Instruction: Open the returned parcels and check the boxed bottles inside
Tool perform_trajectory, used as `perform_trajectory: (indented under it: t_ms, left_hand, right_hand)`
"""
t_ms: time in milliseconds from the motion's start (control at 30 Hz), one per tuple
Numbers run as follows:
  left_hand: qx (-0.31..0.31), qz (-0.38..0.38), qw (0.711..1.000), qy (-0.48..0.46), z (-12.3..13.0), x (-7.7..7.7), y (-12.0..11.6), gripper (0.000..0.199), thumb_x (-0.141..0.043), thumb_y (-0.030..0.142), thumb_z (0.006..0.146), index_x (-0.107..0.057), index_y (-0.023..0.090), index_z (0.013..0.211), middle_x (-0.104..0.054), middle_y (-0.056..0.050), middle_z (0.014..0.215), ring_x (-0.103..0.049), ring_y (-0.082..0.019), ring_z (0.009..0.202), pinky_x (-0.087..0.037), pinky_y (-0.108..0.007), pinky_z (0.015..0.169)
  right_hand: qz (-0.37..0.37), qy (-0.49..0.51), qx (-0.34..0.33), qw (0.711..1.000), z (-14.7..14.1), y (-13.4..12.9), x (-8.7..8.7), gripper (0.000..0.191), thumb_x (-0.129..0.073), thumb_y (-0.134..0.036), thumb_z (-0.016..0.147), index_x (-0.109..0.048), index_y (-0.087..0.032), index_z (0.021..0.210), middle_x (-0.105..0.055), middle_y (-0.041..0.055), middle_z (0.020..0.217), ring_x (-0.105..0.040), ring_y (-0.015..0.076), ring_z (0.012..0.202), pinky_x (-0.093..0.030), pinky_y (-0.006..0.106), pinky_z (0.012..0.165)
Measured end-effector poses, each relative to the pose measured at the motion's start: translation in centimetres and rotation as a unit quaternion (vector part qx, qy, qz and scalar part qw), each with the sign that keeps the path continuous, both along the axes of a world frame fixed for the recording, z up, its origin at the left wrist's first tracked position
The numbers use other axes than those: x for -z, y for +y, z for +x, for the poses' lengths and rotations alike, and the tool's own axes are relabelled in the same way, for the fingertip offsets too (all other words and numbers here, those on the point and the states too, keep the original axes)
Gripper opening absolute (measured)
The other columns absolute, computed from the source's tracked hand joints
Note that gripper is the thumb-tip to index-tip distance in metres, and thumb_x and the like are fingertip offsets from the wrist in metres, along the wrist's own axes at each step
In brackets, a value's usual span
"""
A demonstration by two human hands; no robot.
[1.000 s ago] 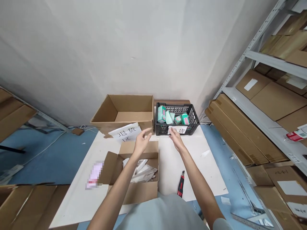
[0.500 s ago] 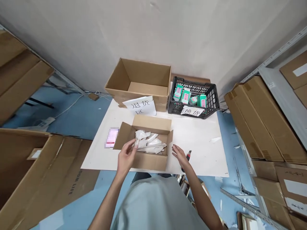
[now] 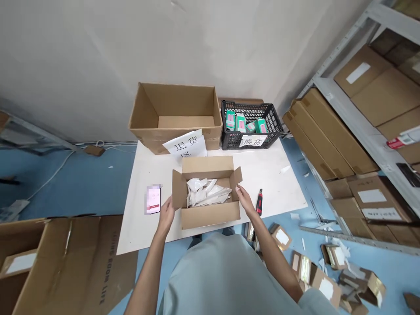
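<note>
A small open cardboard box (image 3: 210, 218) stands near the front of the white table, its flaps folded outward. Inside it lie crumpled white plastic wrappings (image 3: 210, 192). My left hand (image 3: 166, 214) grips the box's left side, with some fingertips hidden by the flap. At the right end, my right hand (image 3: 244, 199) has its fingers closed on the edge beside the short flap. A red and black utility knife (image 3: 259, 202) rests on the table just right of my right hand. Left of the box lies a phone (image 3: 153, 200) with a lit, blurred screen.
Behind stands a large open carton (image 3: 177, 134) with a handwritten paper sign (image 3: 186, 144). Beside it, a black plastic crate (image 3: 229, 141) holds several green and pink small boxes (image 3: 240, 123). Shelving with cartons (image 3: 331, 131) rises at the right. Opened small boxes litter the blue floor.
My left hand has left the white wrappings and moved to the box's left side. My right hand has come onto the box's right end. The view has shifted to the right.
</note>
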State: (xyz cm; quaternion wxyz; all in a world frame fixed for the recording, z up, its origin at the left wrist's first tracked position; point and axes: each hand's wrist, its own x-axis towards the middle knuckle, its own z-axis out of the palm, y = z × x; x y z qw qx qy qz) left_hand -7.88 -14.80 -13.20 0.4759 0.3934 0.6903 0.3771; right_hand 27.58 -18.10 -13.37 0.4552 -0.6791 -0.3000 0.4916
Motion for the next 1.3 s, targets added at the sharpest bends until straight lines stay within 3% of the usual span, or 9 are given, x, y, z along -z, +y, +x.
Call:
perform_trajectory:
  t_ms: [100,267,400,633,900,1067,1200,1300]
  left_hand:
    - [0.072,0.018,0.997,0.014,-0.4,-0.1,-0.4,0.064,-0.058,0.077,0.096,-0.076,0.02,0.121,-0.075,-0.016,0.145,-0.059,-0.038,0.15,-0.04,-0.055,0.131]
    - [0.142,0.006,0.99,-0.012,-0.8,-0.9,-0.3,0.071,-0.054,0.077,0.1,-0.073,0.018,0.134,-0.073,-0.016,0.15,-0.065,-0.036,0.143,-0.052,-0.051,0.121]
    - [0.216,0.011,0.976,-0.011,2.0,-1.5,0.4,0.067,-0.055,0.073,0.101,-0.074,0.019,0.135,-0.077,-0.013,0.142,-0.069,-0.034,0.137,-0.055,-0.048,0.118]
    - [0.395,0.081,0.915,-0.016,13.5,-3.7,-1.9,0.065,-0.053,0.073,0.103,-0.079,0.018,0.126,-0.082,-0.014,0.13,-0.071,-0.035,0.132,-0.052,-0.048,0.119]
    - [0.575,0.089,0.81,-0.068,30.9,-5.6,-8.7,0.071,-0.054,0.076,0.101,-0.077,0.017,0.133,-0.08,-0.016,0.137,-0.073,-0.034,0.131,-0.057,-0.048,0.115]
    - [0.669,0.099,0.73,-0.105,41.4,-6.2,-13.4,0.069,-0.055,0.072,0.102,-0.074,0.017,0.14,-0.075,-0.016,0.148,-0.07,-0.033,0.141,-0.051,-0.05,0.124]
    - [0.702,0.107,0.699,-0.081,46.2,-6.3,-16.4,0.072,-0.054,0.072,0.103,-0.072,0.017,0.145,-0.067,-0.017,0.158,-0.06,-0.032,0.153,-0.046,-0.049,0.13]
    - [0.709,0.095,0.694,-0.076,46.9,-5.6,-17.6,0.072,-0.052,0.072,0.104,-0.071,0.018,0.148,-0.066,-0.015,0.16,-0.059,-0.031,0.155,-0.045,-0.047,0.131]
  right_hand:
    - [0.013,-0.026,0.026,0.999,-1.8,-1.6,-1.0,0.086,-0.079,-0.086,0.078,-0.081,-0.022,0.134,-0.073,0.0161,0.152,-0.06,0.0353,0.151,-0.039,0.052,0.133]
    - [0.011,-0.047,0.083,0.995,-2.6,-7.7,-2.6,0.089,-0.072,-0.089,0.085,-0.077,-0.023,0.144,-0.066,0.0132,0.161,-0.055,0.0356,0.157,-0.037,0.053,0.136]
    - [0.01,-0.06,0.155,0.986,-2.1,-13.8,-3.9,0.089,-0.066,-0.093,0.088,-0.077,-0.027,0.146,-0.064,0.0076,0.164,-0.051,0.0345,0.161,-0.033,0.051,0.139]
    - [0.014,-0.091,0.331,0.939,2.3,-24.5,-5.6,0.083,-0.066,-0.091,0.089,-0.077,-0.032,0.146,-0.065,0.0043,0.163,-0.048,0.0343,0.163,-0.031,0.056,0.14]
    - [0.014,-0.141,0.509,0.849,9.0,-37.3,-7.0,0.086,-0.065,-0.087,0.093,-0.071,-0.027,0.154,-0.056,0.0068,0.17,-0.043,0.0352,0.166,-0.03,0.053,0.141]
    - [0.014,-0.156,0.57,0.807,13.3,-44.2,-6.7,0.088,-0.063,-0.084,0.094,-0.066,-0.025,0.159,-0.053,0.0097,0.173,-0.044,0.0341,0.166,-0.033,0.053,0.139]
    - [-0.027,-0.172,0.627,0.759,15.8,-46.8,-4.7,0.098,-0.063,-0.091,0.085,-0.072,-0.016,0.148,-0.066,0.022,0.159,-0.06,0.0429,0.152,-0.049,0.06,0.125]
    - [-0.043,-0.146,0.6,0.785,16.9,-47.0,-2.7,0.099,-0.069,-0.096,0.076,-0.079,-0.016,0.134,-0.074,0.0245,0.147,-0.068,0.0455,0.141,-0.054,0.063,0.119]
